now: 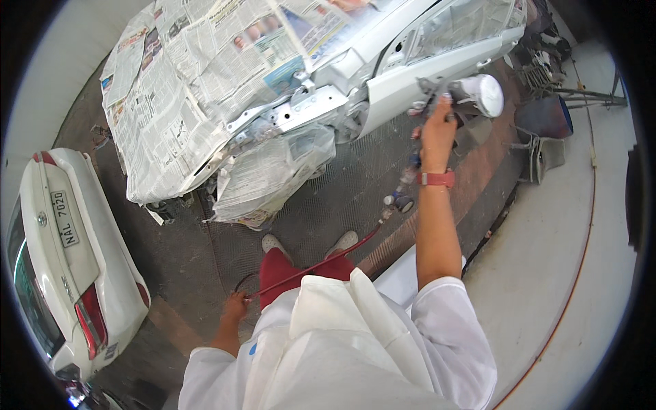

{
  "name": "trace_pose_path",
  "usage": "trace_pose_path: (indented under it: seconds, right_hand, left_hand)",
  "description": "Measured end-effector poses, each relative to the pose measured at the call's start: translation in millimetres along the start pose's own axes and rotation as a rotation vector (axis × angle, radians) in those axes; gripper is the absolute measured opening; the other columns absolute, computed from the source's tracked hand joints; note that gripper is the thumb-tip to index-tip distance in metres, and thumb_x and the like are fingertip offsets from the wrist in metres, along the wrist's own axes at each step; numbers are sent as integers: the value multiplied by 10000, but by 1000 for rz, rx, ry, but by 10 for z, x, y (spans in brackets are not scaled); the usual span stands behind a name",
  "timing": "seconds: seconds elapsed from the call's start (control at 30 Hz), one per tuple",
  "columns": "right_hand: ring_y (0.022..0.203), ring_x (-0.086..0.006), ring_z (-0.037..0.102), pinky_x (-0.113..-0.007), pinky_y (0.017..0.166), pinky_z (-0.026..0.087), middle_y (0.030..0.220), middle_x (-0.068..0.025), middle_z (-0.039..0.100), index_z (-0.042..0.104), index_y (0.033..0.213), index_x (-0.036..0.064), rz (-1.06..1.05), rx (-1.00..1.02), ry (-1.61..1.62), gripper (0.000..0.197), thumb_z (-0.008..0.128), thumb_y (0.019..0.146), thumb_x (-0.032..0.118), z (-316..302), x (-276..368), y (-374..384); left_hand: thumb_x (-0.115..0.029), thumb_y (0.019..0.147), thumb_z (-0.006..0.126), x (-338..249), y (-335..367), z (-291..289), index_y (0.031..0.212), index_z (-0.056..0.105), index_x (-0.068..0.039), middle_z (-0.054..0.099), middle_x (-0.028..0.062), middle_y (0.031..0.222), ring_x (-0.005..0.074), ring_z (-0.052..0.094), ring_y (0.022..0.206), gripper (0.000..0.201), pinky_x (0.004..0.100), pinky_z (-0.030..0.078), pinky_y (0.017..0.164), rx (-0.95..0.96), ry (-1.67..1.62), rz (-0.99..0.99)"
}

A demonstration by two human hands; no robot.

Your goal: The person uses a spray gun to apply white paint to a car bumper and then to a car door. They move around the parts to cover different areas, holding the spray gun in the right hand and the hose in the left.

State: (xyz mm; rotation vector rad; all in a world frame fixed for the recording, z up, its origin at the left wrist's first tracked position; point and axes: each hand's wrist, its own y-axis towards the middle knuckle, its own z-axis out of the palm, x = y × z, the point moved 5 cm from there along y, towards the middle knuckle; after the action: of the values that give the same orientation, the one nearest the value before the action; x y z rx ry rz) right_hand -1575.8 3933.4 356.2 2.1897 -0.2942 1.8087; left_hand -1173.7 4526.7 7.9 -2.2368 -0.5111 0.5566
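My right hand [437, 135] is closed round a paint spray gun [432, 90], raised close beside the white door panel [395, 100] of a car. A pale paint cup [486, 96] sits on the gun's right side. Below that hand hang fittings with a small round gauge or regulator [404, 203], joined to a red air hose [321, 262]. The hose crosses in front of my legs to my left hand [236, 305], which is closed on it low at my left side. Whether the gun's trigger is pulled, I cannot make out.
Newspaper [184, 89] covers the car's front and windows, and a wrapped wheel [273, 181] stands below. At left is a parked white car [89, 232]. A dark blue drum [547, 117] and metal stands are at right, with an orange hose [593, 205] along the pale wall.
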Motion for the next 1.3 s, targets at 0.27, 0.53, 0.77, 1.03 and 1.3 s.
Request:
trace_pose_path:
  seconds: [0.27, 0.53, 0.77, 1.03, 1.3]
  right_hand:
    - [721, -235, 722, -389, 642, 575, 832, -153, 699, 707, 1289, -14, -143, 791, -226, 591, 539, 1092, 518, 455, 453, 164]
    - [635, -252, 736, -368, 486, 555, 868, -176, 742, 663, 1216, -60, -118, 1149, -564, 695, 471, 1073, 593, 1390, 1367, 1256]
    - [707, -175, 728, -293, 487, 536, 1024, -91, 726, 593, 1392, 91, -237, 1139, -842, 622, 406, 1103, 610, 1292, 2085, 2794]
    - [633, -89, 653, -237, 424, 448, 809, -20, 681, 610, 1289, 124, -280, 690, -872, 628, 489, 1058, 695, 480, 3075, 4462]
    - [633, -86, 560, -230, 440, 467, 913, -37, 674, 548, 1470, 61, -256, 520, -789, 761, 521, 1043, 691, -44, 3527, 5810]
  left_hand:
    - [-357, 1005, 690, -1819, 93, -56, 1095, 704, -107, 681, 139, 1065, 386, 658, 1011, 266, 533, 505, 936, -428, -15, 243]
    - [-235, 914, 768, -4259, 54, -893, 1016, 730, -101, 693, 117, 954, 357, 669, 976, 173, 497, 523, 930, -567, -137, 648]
    - [-322, 944, 749, -5506, 258, -1672, 1065, 758, -108, 738, 108, 1015, 326, 690, 1022, 245, 481, 513, 956, -383, -419, 809]
    - [-376, 975, 725, -6099, 998, -2431, 1110, 776, -82, 759, 128, 1051, 342, 710, 1007, 328, 448, 545, 877, -176, -569, 842]
    - [-384, 985, 727, -6715, 1285, -2931, 1118, 786, -65, 775, 166, 1028, 339, 733, 933, 350, 432, 554, 836, -73, -699, 775]
